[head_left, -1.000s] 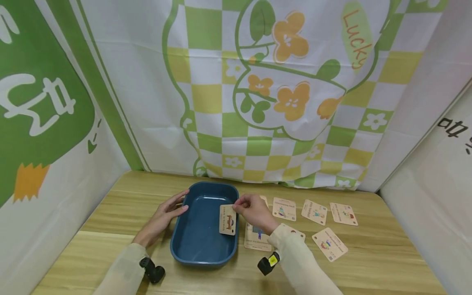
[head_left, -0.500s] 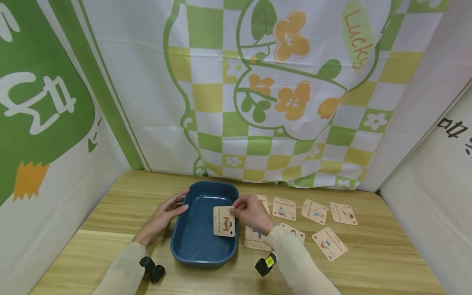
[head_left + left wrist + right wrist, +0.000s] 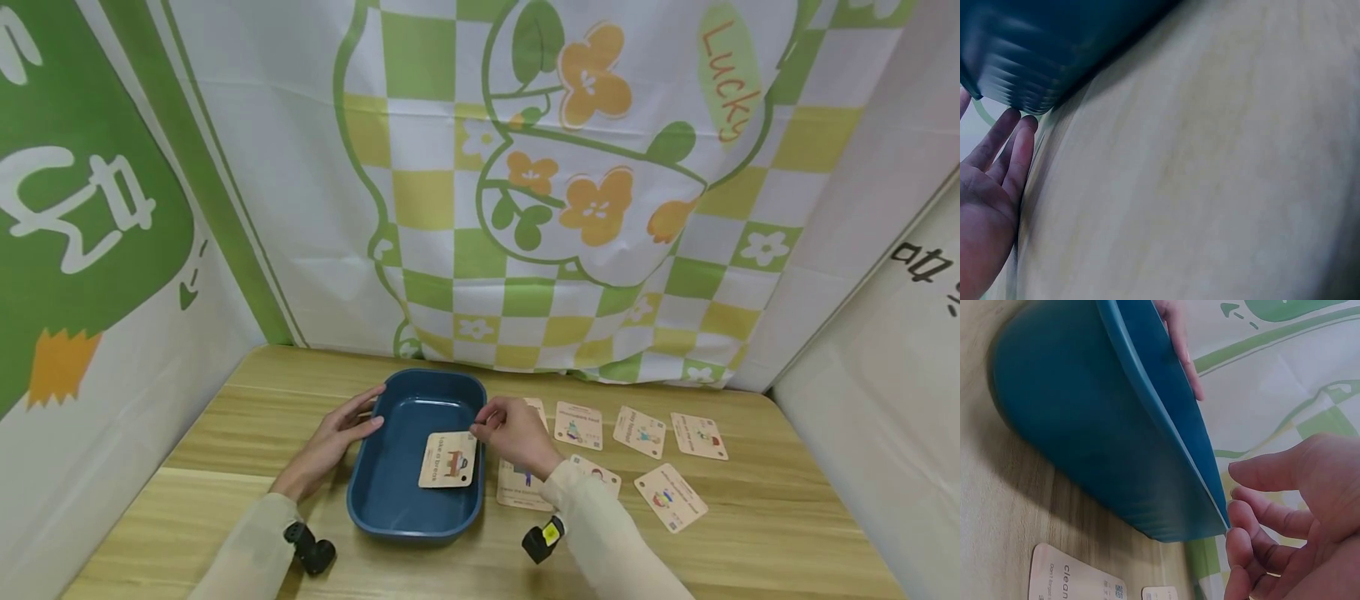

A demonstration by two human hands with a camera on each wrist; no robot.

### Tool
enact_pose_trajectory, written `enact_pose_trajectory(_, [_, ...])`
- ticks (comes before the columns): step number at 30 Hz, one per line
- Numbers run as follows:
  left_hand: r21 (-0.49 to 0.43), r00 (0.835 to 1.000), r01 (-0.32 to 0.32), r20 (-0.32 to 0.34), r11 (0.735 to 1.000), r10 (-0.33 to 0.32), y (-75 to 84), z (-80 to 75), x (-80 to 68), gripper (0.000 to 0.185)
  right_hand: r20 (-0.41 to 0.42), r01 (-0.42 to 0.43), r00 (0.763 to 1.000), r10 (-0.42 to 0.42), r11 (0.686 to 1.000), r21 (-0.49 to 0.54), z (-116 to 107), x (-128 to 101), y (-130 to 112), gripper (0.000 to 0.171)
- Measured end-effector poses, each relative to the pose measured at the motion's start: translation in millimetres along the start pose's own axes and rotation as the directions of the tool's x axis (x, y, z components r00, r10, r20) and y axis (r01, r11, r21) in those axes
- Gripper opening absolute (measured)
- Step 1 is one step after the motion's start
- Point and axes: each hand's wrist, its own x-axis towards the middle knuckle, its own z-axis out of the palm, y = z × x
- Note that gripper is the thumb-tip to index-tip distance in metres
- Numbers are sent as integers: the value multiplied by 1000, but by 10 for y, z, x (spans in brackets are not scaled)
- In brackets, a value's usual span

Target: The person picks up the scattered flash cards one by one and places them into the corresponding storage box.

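Note:
A dark blue tray (image 3: 362, 492) sits on the wooden table. A picture card (image 3: 447, 459) lies tilted inside it near the right wall. My right hand (image 3: 512, 430) hovers over the tray's right rim, just beside the card's corner. In the right wrist view its fingers (image 3: 1272, 515) are spread and loosely bent with nothing between them, close to the tray's rim (image 3: 1166, 412). My left hand (image 3: 334, 440) rests with straight fingers against the tray's left side; the left wrist view shows those fingers (image 3: 1013, 147) by the tray's corner (image 3: 1029, 56).
Several more picture cards lie to the right of the tray: one (image 3: 578, 425), another (image 3: 639, 431), a third (image 3: 698, 435), and others nearer me, such as the card (image 3: 670, 497) at the right. Printed cloth walls stand behind and on both sides of the table.
The right hand carried the card leftward over the tray and let go; the card has dropped from upright in the fingers to lying tilted inside. The left hand has not moved.

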Motion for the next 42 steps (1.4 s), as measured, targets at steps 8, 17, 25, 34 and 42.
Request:
enact_pose_trajectory(8, [-1, 1000, 11, -1, 1000, -11, 9, 3, 4, 61, -5, 26, 1000, -26, 1000, -2, -61, -38, 19, 10])
enact_pose_trajectory(17, [-8, 1000, 11, -2, 1000, -11, 11, 1, -5, 61, -40, 56, 998, -58, 997, -60, -208, -158, 63, 10])
enact_pose_trajectory(25, [0, 1000, -2, 3, 1000, 2, 14, 0, -15, 61, -97, 80, 991, -93, 988, -129, -409, -347, 128, 13])
enact_pose_trajectory(34, [8, 1000, -6, 5, 1000, 6, 15, 4, -15, 60, -136, 45, 988, -67, 987, -155, -676, -552, 320, 16])
enact_pose_trajectory(42, [10, 1000, 0, 0, 1000, 0, 21, 7, -16, 61, -159, -31, 987, -2, 979, -203, -905, -743, 511, 22])
